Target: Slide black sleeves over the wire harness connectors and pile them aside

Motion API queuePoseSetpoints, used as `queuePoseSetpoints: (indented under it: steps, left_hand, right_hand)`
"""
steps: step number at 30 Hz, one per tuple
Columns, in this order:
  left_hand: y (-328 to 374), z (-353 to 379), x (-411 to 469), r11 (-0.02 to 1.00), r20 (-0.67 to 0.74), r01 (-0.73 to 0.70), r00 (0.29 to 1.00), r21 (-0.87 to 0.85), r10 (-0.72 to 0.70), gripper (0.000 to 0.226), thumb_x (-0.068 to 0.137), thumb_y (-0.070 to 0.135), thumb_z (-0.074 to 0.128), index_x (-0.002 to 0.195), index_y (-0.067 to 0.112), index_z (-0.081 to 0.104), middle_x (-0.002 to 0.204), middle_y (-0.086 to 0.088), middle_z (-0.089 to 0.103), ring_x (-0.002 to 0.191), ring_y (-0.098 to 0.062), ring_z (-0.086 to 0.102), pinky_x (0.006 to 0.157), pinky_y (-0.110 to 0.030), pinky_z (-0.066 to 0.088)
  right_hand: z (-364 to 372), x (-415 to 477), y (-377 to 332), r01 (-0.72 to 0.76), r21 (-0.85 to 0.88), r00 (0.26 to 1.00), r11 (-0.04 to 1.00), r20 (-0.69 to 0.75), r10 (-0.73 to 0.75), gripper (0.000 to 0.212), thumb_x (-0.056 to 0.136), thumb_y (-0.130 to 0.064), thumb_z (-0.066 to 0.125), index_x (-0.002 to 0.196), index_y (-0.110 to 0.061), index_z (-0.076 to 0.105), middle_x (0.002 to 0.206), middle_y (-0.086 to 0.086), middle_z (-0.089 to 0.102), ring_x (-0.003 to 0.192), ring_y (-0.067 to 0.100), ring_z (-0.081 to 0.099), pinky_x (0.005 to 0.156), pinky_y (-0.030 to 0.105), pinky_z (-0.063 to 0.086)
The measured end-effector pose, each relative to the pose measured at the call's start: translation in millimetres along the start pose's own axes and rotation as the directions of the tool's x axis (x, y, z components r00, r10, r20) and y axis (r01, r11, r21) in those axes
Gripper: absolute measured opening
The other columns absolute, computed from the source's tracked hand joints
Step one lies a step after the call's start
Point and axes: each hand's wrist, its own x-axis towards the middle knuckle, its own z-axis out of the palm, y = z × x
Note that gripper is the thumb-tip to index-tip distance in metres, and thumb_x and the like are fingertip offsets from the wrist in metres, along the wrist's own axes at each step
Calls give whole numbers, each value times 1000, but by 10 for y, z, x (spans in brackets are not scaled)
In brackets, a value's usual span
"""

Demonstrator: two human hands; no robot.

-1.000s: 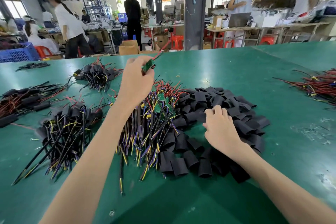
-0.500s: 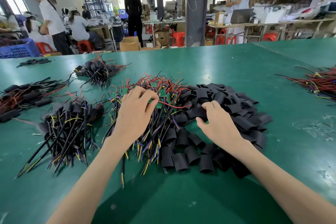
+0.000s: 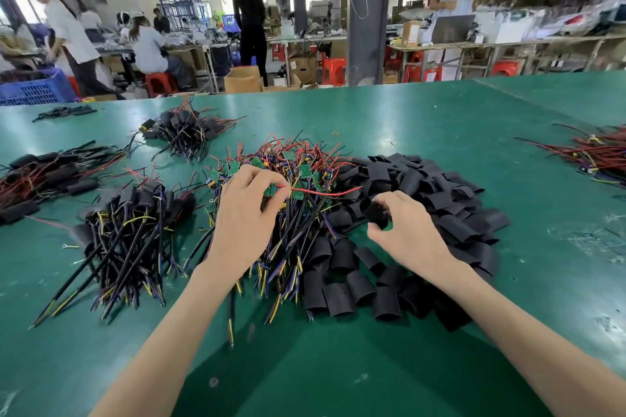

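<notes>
over the sleeve pile (image 3: 423, 186), right hand (image 3: 410, 234) now pinches a black sleeve (image 3: 374, 213); left hand (image 3: 242, 223) pinches a connector (image 3: 270, 191).

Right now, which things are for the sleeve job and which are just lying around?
For the job: left hand gripping a small green circuit-board harness; right hand pinching one black tube sleeve; heap of loose black sleeves; tangle of unsleeved coloured wire harnesses; sleeved pile on the left.
Just lying about: blue plastic crate; brown cardboard box; grey laptop.
</notes>
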Motion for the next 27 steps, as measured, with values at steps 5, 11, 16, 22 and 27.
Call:
queuePoseSetpoints:
  steps: [5,11,16,22,27]
  left_hand:
    - [40,-10,2,997,15,26,1000,-71,-25,6,90,15,63,92,12,67,93,4,51,84,-16,48,83,-40,40]
    - [52,-3,-14,999,60,14,998,-53,-11,5,89,16,64,90,12,68,93,1,53,84,-18,50,89,-44,40]
    - [14,10,-7,1000,66,-15,998,-15,16,4,87,14,66,89,12,69,93,-2,55,87,-21,53,88,-45,40]
    - [-52,29,-6,998,57,-31,998,47,29,3,87,16,66,89,17,67,94,1,54,88,-18,53,86,-27,26]
    - [-18,38,-25,996,65,-65,996,64,61,2,88,17,65,89,17,67,92,2,52,87,-18,51,85,-32,29]
  right_hand:
    - [-4,-3,-1,12,29,1000,1000,-8,-12,31,79,-19,64,109,-13,59,102,3,57,95,22,55,83,33,45]
    - [-21,-9,-25,42,46,998,998,-50,-39,31,79,-18,66,109,-14,61,94,2,57,88,21,55,81,32,45]
    - [-40,-5,-32,62,37,996,997,-67,-60,29,79,-17,66,108,-15,62,88,0,52,85,21,55,78,30,42]
    - [-51,5,-36,54,70,997,996,-55,-50,31,81,-17,65,111,-15,62,93,2,56,86,20,55,79,27,41]
    - [-74,-33,-70,91,27,994,996,-60,-89,30,81,-17,65,111,-19,61,95,1,54,85,22,56,77,28,43]
